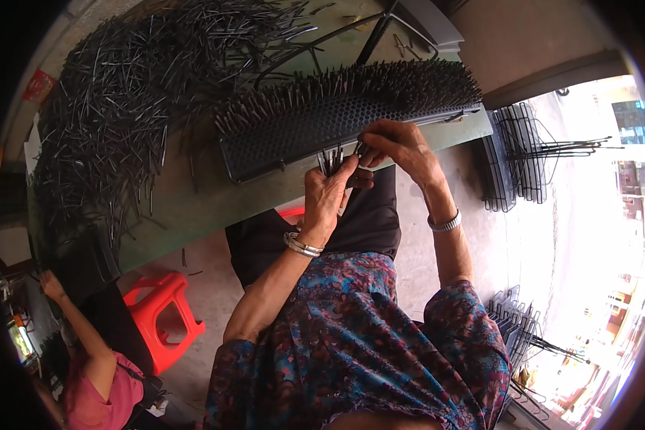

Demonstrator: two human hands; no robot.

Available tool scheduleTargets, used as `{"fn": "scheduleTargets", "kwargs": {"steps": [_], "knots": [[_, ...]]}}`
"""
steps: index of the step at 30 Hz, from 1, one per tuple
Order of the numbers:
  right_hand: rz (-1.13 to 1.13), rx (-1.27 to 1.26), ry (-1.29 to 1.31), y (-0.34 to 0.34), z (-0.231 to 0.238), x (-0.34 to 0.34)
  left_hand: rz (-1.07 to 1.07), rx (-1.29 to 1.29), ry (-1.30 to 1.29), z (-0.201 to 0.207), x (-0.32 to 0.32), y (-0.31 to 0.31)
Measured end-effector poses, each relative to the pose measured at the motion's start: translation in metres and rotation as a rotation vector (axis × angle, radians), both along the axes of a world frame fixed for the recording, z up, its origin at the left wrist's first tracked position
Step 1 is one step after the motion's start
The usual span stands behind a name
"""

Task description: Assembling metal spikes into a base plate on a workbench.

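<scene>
My left hand (324, 192) is closed around a small bunch of thin dark rods (330, 159), whose pale, shiny ends stick up past the fingers. Close against it, my right hand (403, 147) has its fingers bent in a pinch at the bunch; what lies between its fingertips is too small to make out. Just beyond both hands stands a long dark block with a honeycomb of holes (294, 132). Many similar rods (380, 84) stand upright in its far rows and right end, while the nearer left holes show bare.
A big heap of loose dark rods (122, 93) covers the left of the green table (186, 222). Red plastic stools (161, 322) stand below it. At the lower left sits another person in a pink top (107, 390). Black wire racks (516, 154) are on the floor at right.
</scene>
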State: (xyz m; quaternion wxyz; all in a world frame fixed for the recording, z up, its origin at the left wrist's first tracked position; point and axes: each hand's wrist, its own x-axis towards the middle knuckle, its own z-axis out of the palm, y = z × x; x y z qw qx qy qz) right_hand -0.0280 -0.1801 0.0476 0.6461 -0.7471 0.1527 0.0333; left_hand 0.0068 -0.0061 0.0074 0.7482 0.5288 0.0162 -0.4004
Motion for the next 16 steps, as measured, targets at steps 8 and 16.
{"fn": "scheduleTargets", "kwargs": {"steps": [8,16], "knots": [[-0.010,-0.013,-0.009,-0.002,0.003,-0.004,-0.032,-0.019,-0.028,-0.005,0.001,-0.002],[-0.558,-0.641,-0.280,-0.022,0.013,0.009,0.114,-0.111,0.216,-0.020,0.009,0.000]]}}
